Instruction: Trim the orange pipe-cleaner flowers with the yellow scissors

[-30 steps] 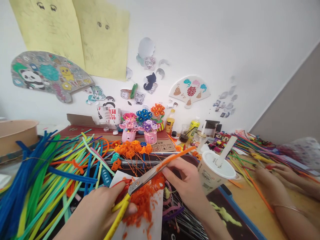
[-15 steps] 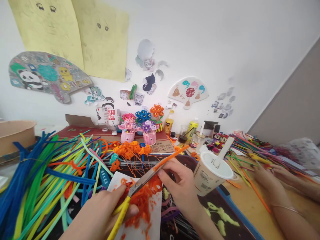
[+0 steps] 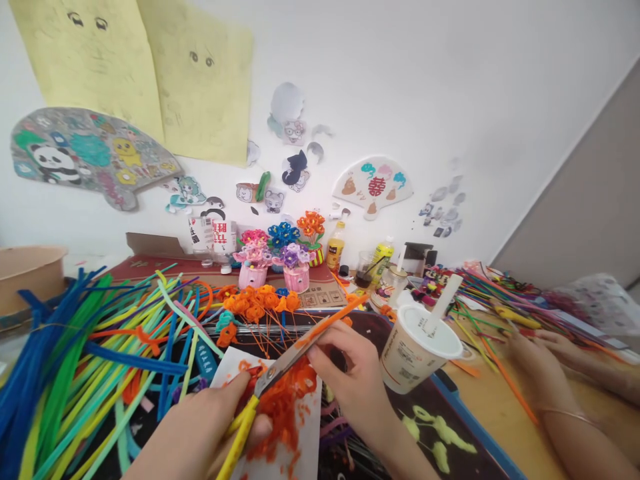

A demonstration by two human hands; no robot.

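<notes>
Yellow-handled scissors are gripped in my left hand, fingers around the handles. Their metal blades point up and right, lying along an orange pipe cleaner. My right hand pinches that pipe cleaner near the blade tips, thumb and fingers closed. Below both hands, a white sheet of paper bears a heap of orange fuzz clippings. Behind it lie several orange pipe-cleaner flowers on thin stems.
A pile of coloured pipe cleaners covers the left side. To the right of my right hand stands a lidded paper cup with a wide straw. Another person's hands work at far right. Finished flower pots stand at the back.
The whole view has shifted slightly. Both hands keep their holds; the scissors and the orange pipe cleaner stay in nearly the same position against each other.
</notes>
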